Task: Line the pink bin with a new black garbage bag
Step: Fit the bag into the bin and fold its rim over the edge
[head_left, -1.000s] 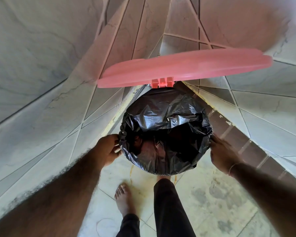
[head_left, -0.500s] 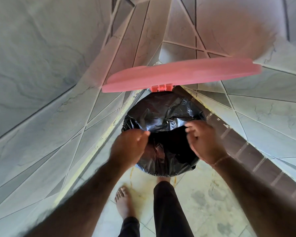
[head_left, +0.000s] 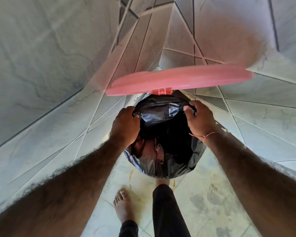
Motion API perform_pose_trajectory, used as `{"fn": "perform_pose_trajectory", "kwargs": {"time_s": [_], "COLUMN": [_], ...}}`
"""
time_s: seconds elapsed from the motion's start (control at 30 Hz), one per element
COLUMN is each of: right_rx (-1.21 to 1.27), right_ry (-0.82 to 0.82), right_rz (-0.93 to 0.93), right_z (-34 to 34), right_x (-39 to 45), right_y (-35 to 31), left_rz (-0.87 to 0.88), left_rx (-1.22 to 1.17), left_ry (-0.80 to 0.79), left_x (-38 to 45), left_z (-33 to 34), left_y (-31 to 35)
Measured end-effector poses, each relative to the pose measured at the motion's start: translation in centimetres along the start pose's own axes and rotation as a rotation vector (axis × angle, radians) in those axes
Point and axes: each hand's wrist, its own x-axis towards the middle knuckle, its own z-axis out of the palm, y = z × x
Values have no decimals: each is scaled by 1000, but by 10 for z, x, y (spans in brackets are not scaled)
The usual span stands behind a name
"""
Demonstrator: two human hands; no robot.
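Note:
The pink bin stands in a tiled corner with its pink lid (head_left: 179, 79) raised on a hinge at the back. A black garbage bag (head_left: 162, 161) sits in the bin, its edge folded over the near rim so the bin's wall is hidden. My left hand (head_left: 125, 124) pinches the bag's far-left edge. My right hand (head_left: 199, 119) grips the bag's far-right edge just under the lid. Between the hands the bag's back edge is stretched taut. Pinkish bin wall shows faintly through the bag inside.
Tiled walls (head_left: 50, 82) close in on the left, right and behind the bin. One bare foot (head_left: 123, 206) rests on the stained floor; a leg in black trousers (head_left: 167, 211) reaches to the bin's base.
Both hands moved from the bin's sides, over its mouth, to the back rim, and now hold the bag's far edge stretched between them.

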Motion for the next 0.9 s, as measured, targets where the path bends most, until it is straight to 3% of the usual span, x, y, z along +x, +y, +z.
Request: {"fn": "perform_pose_trajectory", "kwargs": {"time_s": [0.1,0.23,0.37,0.43,0.53,0.63,0.73,0.9], "right_rx": [92,240,195,377,969,1217,1166,985], "right_ry": [-10,32,226,298,139,-41,-90,-164], "right_rz": [149,309,319,270,437,520,537,513], "right_z": [0,-3,-25,-51,-91,-113,-123,-122], "right_x": [-8,-20,-26,-24,-12,-2,-4,-22], "right_y": [14,35,38,22,-11,-29,-39,-24], "left_rz": [-124,-119,-121,-237,-448,-548,-596,-537], "left_rx": [-136,-201,-299,-599,-1048,-1297,-1409,-1393], "left_ry": [6,75,276,304,249,171,150,115], "left_x": [-10,-24,-41,-44,-49,-52,-53,-62], "left_z": [2,-1,-10,-20,-39,-54,-64,-71], "left_y": [-10,-14,-10,-3,20,33,41,42]}}
